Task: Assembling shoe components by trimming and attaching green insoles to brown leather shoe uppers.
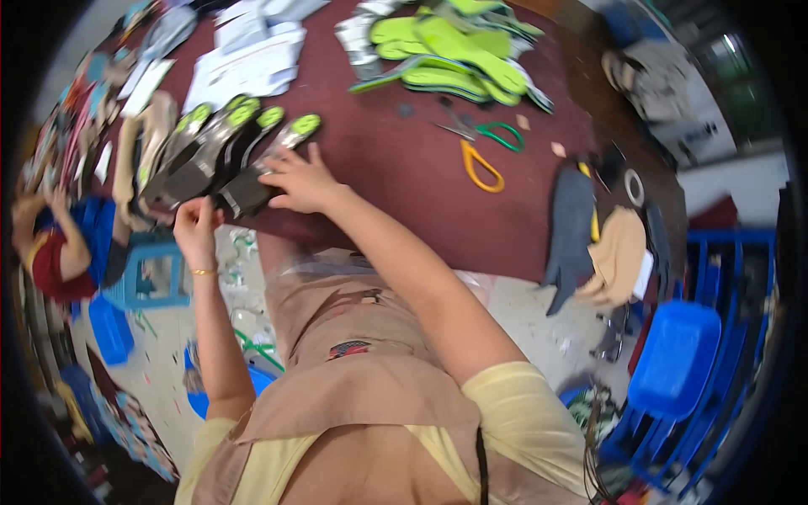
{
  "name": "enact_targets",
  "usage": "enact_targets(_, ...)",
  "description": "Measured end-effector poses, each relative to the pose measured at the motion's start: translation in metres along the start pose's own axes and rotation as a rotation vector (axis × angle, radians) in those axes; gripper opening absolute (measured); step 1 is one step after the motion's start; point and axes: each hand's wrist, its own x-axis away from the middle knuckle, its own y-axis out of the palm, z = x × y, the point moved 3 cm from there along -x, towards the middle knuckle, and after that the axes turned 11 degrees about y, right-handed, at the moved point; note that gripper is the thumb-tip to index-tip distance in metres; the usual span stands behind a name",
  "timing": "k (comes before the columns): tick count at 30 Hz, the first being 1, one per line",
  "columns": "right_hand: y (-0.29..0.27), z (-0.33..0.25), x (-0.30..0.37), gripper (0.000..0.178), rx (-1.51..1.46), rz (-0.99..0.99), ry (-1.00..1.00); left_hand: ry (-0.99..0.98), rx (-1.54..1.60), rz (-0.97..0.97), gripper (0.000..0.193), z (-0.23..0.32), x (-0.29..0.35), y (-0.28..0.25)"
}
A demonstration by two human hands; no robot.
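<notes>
Several long dark packs [206, 172] lie side by side at the left of the table, glossy like clear plastic, each with a round green spot at its far end. My right hand [305, 181] rests with spread fingers on the rightmost pack [247, 192]. At the near end of the packs is my left hand [198, 225], its fingers curled and thumb pressed in a pinch. What sits between those fingertips, if anything, is too small and blurred to make out.
A dark red table [404, 198] carries bright green insoles [467, 50], white papers [248, 59], green-handled scissors [497, 135] and an orange-handled tool [481, 168]. Grey and tan pieces [614, 257] hang over its right edge. A blue tray [676, 358] stands right; another person [63, 244] sits left.
</notes>
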Motion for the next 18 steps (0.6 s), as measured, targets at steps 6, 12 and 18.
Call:
enact_targets(6,-0.006,0.01,0.016,0.049,-0.024,0.01,0.035,-0.372,0.174,-0.112,0.028,-0.004,0.024,0.046)
enact_targets(12,0.002,0.017,0.011,0.043,-0.126,0.014,0.013,-0.223,0.261,-0.119,0.029,-0.015,0.017,0.032)
enact_targets(18,-0.005,0.013,0.006,0.034,-0.261,-0.036,0.07,-0.06,-0.051,-0.06,0.033,-0.013,0.01,0.023)
